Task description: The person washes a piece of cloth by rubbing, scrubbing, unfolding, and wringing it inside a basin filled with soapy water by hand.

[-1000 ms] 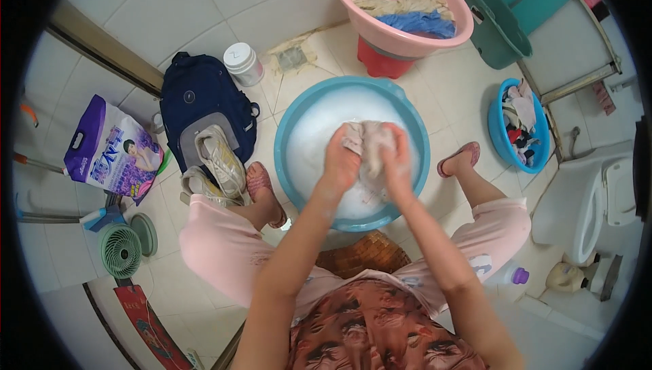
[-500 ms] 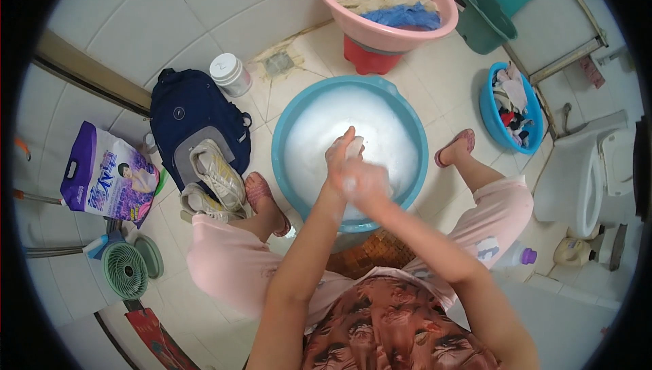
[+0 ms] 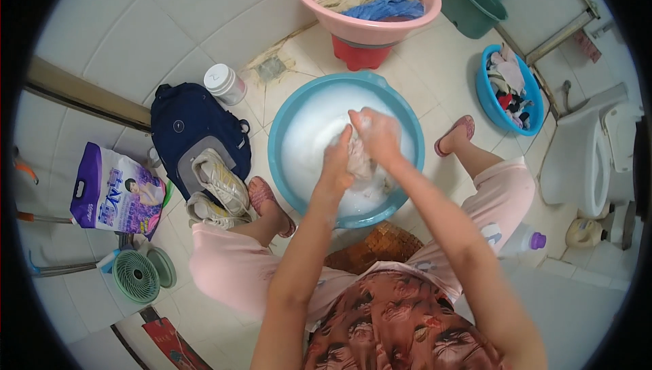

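Observation:
A round blue basin [image 3: 277, 159] full of white suds stands on the floor between my feet. Over the foam, a pale, wet, wrinkled cloth [image 3: 358, 158] is bunched between my two hands; what sort of garment it is I cannot make out. My left hand [image 3: 335, 165] grips its left side with the thumb pointing up. My right hand [image 3: 380, 139] is closed round the cloth's upper right part, its fingers curled and wet with foam. The lower end of the cloth hangs down to the suds.
Beyond the basin, a pink tub [image 3: 309, 0] of wet clothes rests on a red stool [image 3: 360, 52]. A smaller blue basin [image 3: 483, 91] of laundry stands right. At left are a navy backpack [image 3: 183, 108], pale sneakers [image 3: 224, 183], a white jar [image 3: 224, 85] and a purple detergent bag [image 3: 119, 193].
My hands, rubbing together before, have moved slightly apart, and the cloth now shows between them. The right hand has risen toward the basin's far side. The whole view has shifted slightly.

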Demonstrator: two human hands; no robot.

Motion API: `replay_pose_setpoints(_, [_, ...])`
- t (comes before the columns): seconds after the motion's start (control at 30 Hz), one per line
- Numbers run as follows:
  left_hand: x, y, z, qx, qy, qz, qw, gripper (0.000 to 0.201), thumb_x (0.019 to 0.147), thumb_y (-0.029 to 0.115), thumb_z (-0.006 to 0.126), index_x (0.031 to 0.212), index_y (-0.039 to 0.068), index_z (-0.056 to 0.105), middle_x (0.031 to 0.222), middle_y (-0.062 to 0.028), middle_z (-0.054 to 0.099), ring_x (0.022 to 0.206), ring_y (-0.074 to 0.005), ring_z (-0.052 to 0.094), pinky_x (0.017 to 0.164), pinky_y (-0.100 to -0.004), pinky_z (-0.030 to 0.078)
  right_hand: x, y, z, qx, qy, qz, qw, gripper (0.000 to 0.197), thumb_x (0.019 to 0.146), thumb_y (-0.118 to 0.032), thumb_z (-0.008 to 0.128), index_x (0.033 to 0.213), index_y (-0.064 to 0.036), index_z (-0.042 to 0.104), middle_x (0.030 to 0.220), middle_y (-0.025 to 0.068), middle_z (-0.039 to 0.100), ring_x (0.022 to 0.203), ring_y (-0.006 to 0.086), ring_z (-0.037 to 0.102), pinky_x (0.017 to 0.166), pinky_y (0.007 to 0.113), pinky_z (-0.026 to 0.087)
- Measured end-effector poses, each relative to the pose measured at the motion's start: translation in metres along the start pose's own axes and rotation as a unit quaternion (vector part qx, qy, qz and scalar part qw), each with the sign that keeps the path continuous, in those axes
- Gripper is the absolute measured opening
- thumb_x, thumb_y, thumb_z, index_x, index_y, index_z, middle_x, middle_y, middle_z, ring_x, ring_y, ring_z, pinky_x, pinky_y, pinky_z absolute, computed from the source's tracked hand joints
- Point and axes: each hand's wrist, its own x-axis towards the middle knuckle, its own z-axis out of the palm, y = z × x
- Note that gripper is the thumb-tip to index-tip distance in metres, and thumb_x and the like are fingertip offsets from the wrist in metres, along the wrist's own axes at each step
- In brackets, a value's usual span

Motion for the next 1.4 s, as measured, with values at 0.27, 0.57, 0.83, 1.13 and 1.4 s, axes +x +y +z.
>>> replay_pose_setpoints(0.27, [0.006, 0.057, -0.038, 0.128, -0.031, 0.034, 0.991, 0.053, 0.069, 0.007, 0.073, 0.117, 0.009, 0.051, 0.109, -0.0106, 0.050, 0.094, -0.0198, 0.054, 0.075, -0.0296, 0.049, 0.035, 0.025, -0.062, 0.025, -0.076, 0.083, 0.993, 0.035, 0.079, -0.035, 0.061, 0.069, -0.0008, 0.062, 0.059, 0.0144, 0.057, 0.055, 0.0241, 0.057, 0.055, 0.036, 0.045])
replay_pose_setpoints(0.57, [-0.001, 0.064, -0.039, 0.678, -0.030, 0.238, 0.695, 0.039, 0.067, 0.006, 0.069, 0.104, 0.014, 0.062, 0.102, -0.0108, 0.047, 0.087, -0.0265, 0.057, 0.074, -0.0371, 0.047, 0.049, 0.030, -0.093, 0.232, -0.216, 0.084, 0.945, 0.025, 0.074, -0.026, 0.068, 0.081, -0.0023, 0.063, 0.085, 0.0131, 0.063, 0.076, 0.0224, 0.059, 0.069, 0.030, 0.045])
replay_pose_setpoints(0.83, [0.012, 0.066, -0.066, -0.089, -0.094, -0.045, 0.991, 0.027, 0.082, 0.019, 0.057, 0.103, 0.002, 0.058, 0.101, -0.0098, 0.061, 0.092, -0.0198, 0.058, 0.079, -0.0335, 0.048, 0.037, 0.045, -0.088, 0.180, -0.247, -0.066, 0.950, 0.021, 0.074, -0.016, 0.065, 0.091, -0.0035, 0.060, 0.093, 0.0076, 0.061, 0.084, 0.0184, 0.056, 0.076, 0.028, 0.044])
replay_pose_setpoints(1.13, [0.049, -0.073, -0.096, -0.477, -0.441, 0.007, 0.760, 0.035, 0.092, 0.030, 0.046, 0.117, 0.005, 0.048, 0.109, -0.0083, 0.056, 0.100, -0.0196, 0.054, 0.087, -0.0327, 0.045, -0.069, -0.070, 0.013, 0.073, -0.145, -0.219, 0.962, 0.030, 0.078, -0.018, 0.058, 0.106, -0.0084, 0.054, 0.097, 0.0143, 0.059, 0.094, 0.0312, 0.057, 0.080, 0.035, 0.047])
replay_pose_setpoints(1.4, [0.050, -0.098, -0.042, -0.047, 0.062, 0.049, 0.996, 0.032, 0.093, 0.034, 0.044, 0.111, 0.010, 0.053, 0.100, -0.0034, 0.059, 0.092, -0.0151, 0.057, 0.078, -0.0297, 0.048, -0.046, -0.020, 0.023, -0.077, -0.057, -0.022, 0.995, 0.026, 0.083, -0.036, 0.051, 0.076, -0.0127, 0.059, 0.071, 0.0087, 0.060, 0.065, 0.0301, 0.059, 0.056, 0.037, 0.045])
